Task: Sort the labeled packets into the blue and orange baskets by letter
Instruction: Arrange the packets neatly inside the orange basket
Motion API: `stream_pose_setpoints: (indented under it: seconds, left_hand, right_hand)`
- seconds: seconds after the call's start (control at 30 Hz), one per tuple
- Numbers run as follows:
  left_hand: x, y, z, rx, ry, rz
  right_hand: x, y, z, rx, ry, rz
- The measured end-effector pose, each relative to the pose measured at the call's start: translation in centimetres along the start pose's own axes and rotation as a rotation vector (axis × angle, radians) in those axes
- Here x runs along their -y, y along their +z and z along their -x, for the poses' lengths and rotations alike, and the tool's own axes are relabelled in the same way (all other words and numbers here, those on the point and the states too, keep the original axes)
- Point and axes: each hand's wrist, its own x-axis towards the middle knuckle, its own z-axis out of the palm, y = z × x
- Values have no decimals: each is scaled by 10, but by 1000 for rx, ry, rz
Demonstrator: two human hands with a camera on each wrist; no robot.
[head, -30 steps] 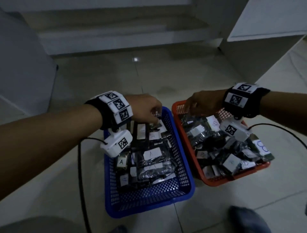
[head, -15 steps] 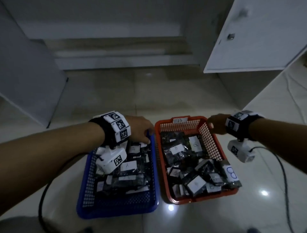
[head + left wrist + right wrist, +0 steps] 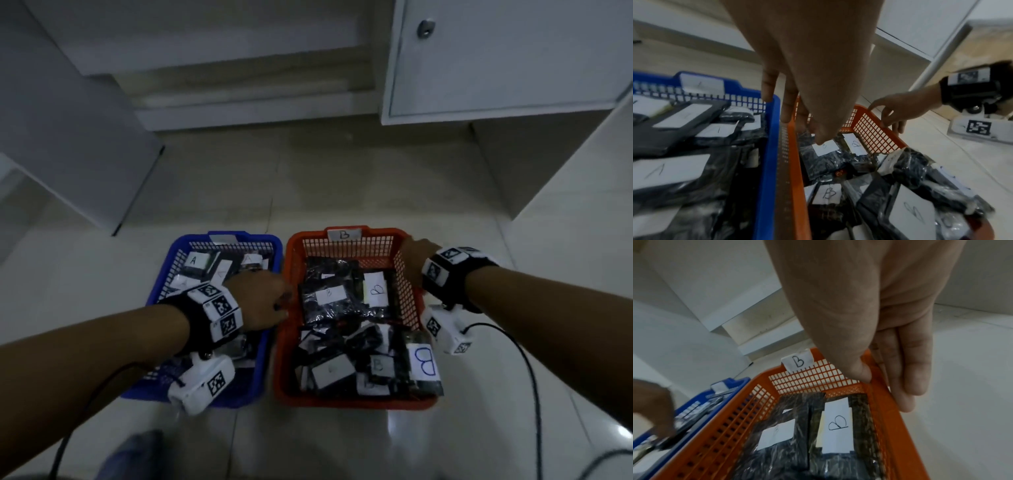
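The blue basket [image 3: 263,237] on the left holds black packets labeled A [image 3: 197,262]. Touching its right side, the orange basket [image 3: 342,399] carries a B tag [image 3: 344,234] and packets labeled B [image 3: 329,294]. My left hand [image 3: 270,301] sits at the seam between the baskets. In the left wrist view its thumb [image 3: 822,138] hangs inside the orange basket's left rim [image 3: 797,178] and its fingers [image 3: 789,112] reach down outside it, by the blue rim [image 3: 768,162]. My right hand [image 3: 412,260] grips the orange basket's right rim [image 3: 898,443], thumb [image 3: 863,373] inside, fingers outside.
Both baskets stand on a pale tiled floor. A white cabinet door with a knob [image 3: 496,58] hangs at the back right, a white panel [image 3: 68,137] stands at the left, and a low step [image 3: 257,106] runs along the back. Wrist-camera cables [image 3: 527,377] trail on the floor.
My left hand left the far part of the blue basket for the seam between the baskets. My right hand went from above the orange basket's packets to its right rim. The view tilted up.
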Motion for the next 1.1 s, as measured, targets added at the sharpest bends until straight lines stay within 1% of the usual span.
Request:
stream_pose_setpoints:
  seconds: [0.1, 0.17, 0.27, 0.33, 0.4, 0.5, 0.57, 0.6, 0.67, 0.7, 0.73, 0.77, 0.8, 0.9, 0.97, 1.0, 1.07, 1.1]
  left_hand:
    - [-16, -7, -5, 14, -5, -158]
    - [-23, -10, -13, 65, -90, -152]
    - [-33, -7, -20, 139, -198, -46]
    - [-36, -2, -19, 193, -249, 65]
    - [-37, 3, -13, 269, -248, 210]
    - [-32, 9, -6, 328, -257, 288]
    - [-33, 6, -3, 342, -214, 214]
    - [-34, 1, -3, 313, -148, 117]
    - [-32, -16, -11, 141, 32, -104]
    - [-30, -25, -18, 46, 112, -172]
    - [-27, -33, -27, -13, 176, -210]
    - [-24, -38, -38, -32, 223, -225]
    - [-23, -40, -48, -24, 250, -229]
    - [-22, -23, -80, -7, 280, -238]
    - [-16, -2, -98, -26, 272, -264]
    - [-14, 7, -105, -5, 258, -283]
    - [-9, 19, -116, 73, 219, -290]
    - [-7, 23, -120, 85, 207, -268]
  right_hand:
    - [-2, 8, 7, 23, -12, -31]
    - [-2, 13, 9, 7, -20, -46]
    - [-5, 19, 5, -38, -16, -73]
    - [-14, 21, -5, -14, 9, -101]
    - [-30, 25, -25, 13, 16, -150]
    - [-29, -3, -13, 48, -12, -164]
    - [-20, -26, -1, 61, -5, -176]
    - [-14, -37, 2, 28, 16, -151]
    - [2, -55, 7, -59, 33, -125]
    - [12, -61, 7, -109, 21, -137]
    - [22, -63, 7, -116, 4, -141]
    - [31, -62, 7, -102, -24, -132]
    - [42, -58, 7, -70, -49, -123]
    - [60, -35, 0, 61, -126, -139]
    - [62, -18, -11, 181, -153, -82]
    - [61, -11, -15, 220, -166, -44]
    - [59, -1, -20, 226, -180, -4]
    - [59, 1, -21, 214, -193, 5]
